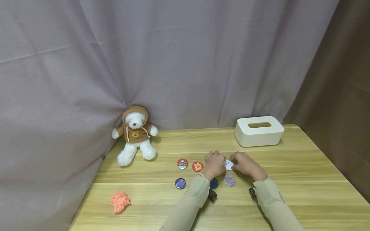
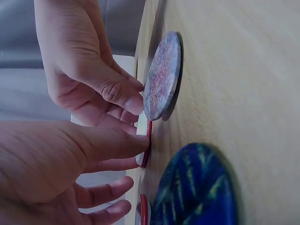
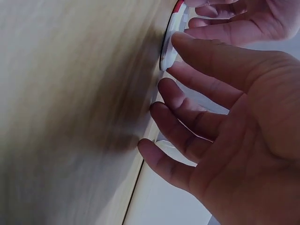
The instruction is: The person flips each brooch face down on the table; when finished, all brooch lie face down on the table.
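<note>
Between my two hands is a round white badge (image 1: 228,165) with a red part on its rim in the wrist views. My left hand (image 1: 215,164) pinches its left edge between thumb and forefinger, the other fingers loosely bent. On the opposite edge, my right hand (image 1: 245,165) pinches with thumb and forefinger, its remaining fingers spread near the tabletop. Just in front lies a pale lilac badge (image 1: 229,180). A dark blue badge (image 2: 194,187) is partly hidden by my left arm in the head view. Left of my left hand lies a red badge with a yellow figure (image 1: 198,166).
A red badge with a green tree (image 1: 182,164) and a blue-purple badge (image 1: 180,183) lie farther left. At the back stand a white teddy bear (image 1: 136,134) in a brown hoodie and a white tissue box (image 1: 260,134). Coral yarn (image 1: 120,202) lies front left.
</note>
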### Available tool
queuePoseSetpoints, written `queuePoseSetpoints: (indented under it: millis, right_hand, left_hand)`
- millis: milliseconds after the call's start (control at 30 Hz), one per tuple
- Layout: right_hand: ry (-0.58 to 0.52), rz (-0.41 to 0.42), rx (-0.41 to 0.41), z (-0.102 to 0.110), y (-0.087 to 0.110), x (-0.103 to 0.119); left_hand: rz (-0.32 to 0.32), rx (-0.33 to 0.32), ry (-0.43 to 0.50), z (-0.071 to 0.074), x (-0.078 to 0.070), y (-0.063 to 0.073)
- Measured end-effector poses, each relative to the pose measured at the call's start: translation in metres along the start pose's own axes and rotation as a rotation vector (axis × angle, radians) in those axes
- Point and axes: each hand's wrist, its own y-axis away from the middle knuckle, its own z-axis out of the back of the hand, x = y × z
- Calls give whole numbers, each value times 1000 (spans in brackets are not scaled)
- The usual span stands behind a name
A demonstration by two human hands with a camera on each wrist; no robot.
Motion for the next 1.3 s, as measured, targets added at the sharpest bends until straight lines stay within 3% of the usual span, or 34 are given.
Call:
queuePoseSetpoints:
  millis: [200, 500, 667, 800, 1300]
  right_hand:
    - [4, -7, -22, 1, -2, 2]
    - [38, 37, -124, -1, -11, 7]
    - [23, 42, -121, -2, -16, 14]
    - [16, 46, -111, -5, -20, 19]
    - [-3, 81, -31, -21, -33, 33]
  left_hand:
    - [-19, 19, -14, 2, 2, 1]
    - [-34, -19, 17, 9, 12, 3]
    - [-33, -46, 88, 15, 19, 8]
    - [-49, -71, 94, 17, 25, 10]
    - [-42, -47, 120, 22, 55, 22]
